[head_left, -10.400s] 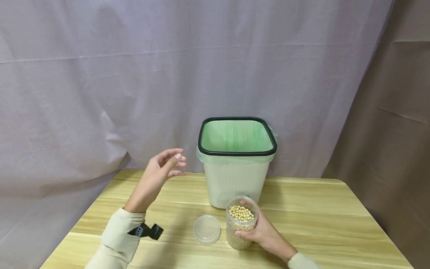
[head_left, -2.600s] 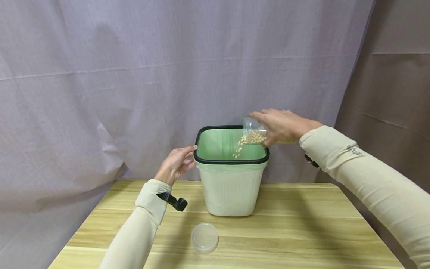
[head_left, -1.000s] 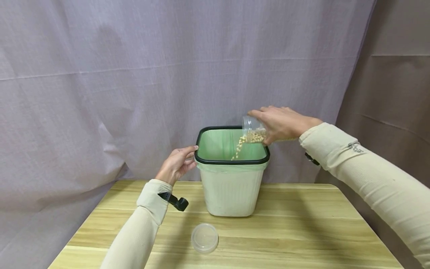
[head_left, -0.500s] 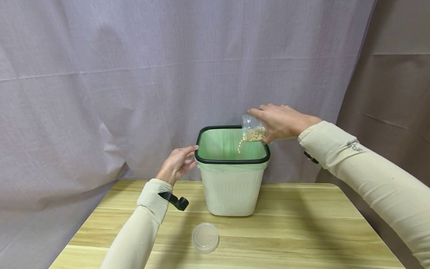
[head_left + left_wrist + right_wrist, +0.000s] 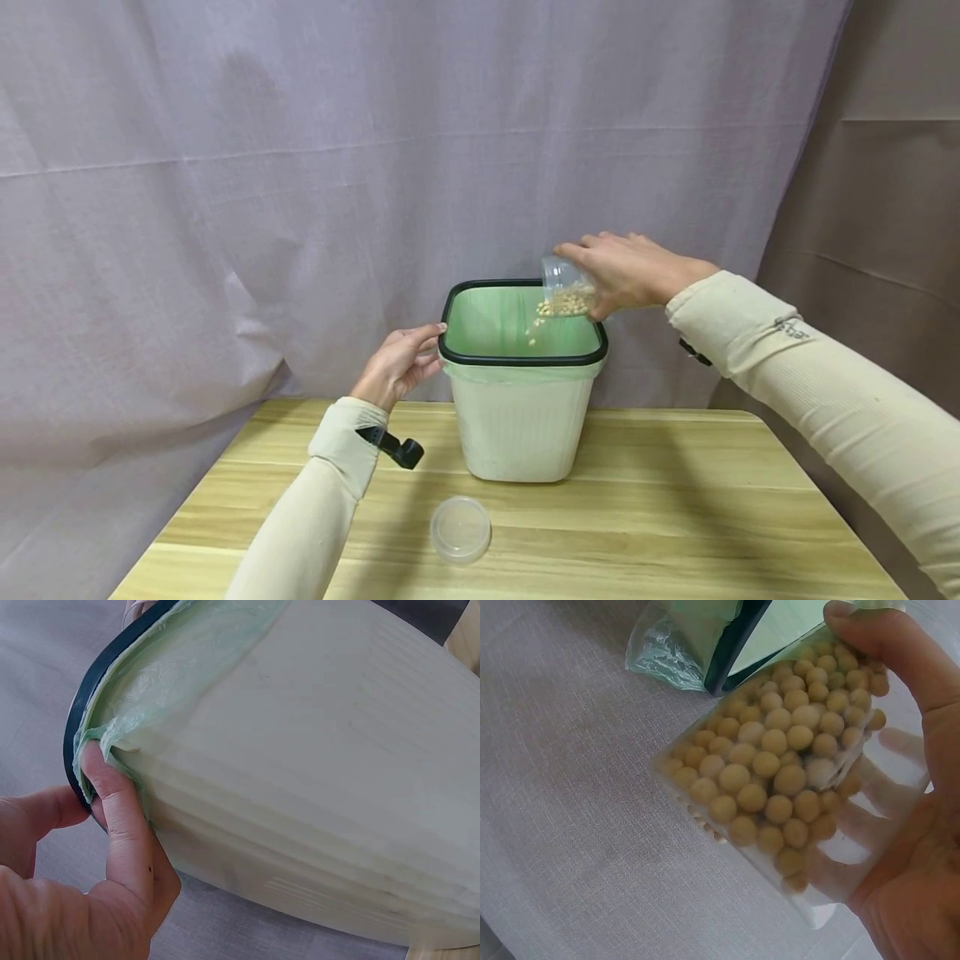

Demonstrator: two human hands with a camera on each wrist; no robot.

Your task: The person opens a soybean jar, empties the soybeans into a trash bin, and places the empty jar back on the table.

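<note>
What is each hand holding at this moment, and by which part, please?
The right hand grips the tilted jar round its body. The left hand holds the bin at its rim corner.

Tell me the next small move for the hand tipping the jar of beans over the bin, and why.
Probably tip the jar a little steeper over the bin. The right hand holds it mouth-down above the green liner, yet only a thin trickle of beans falls, while the right wrist view shows many beans left inside. The left hand holds the rim, so the bin looks steadied.
</note>
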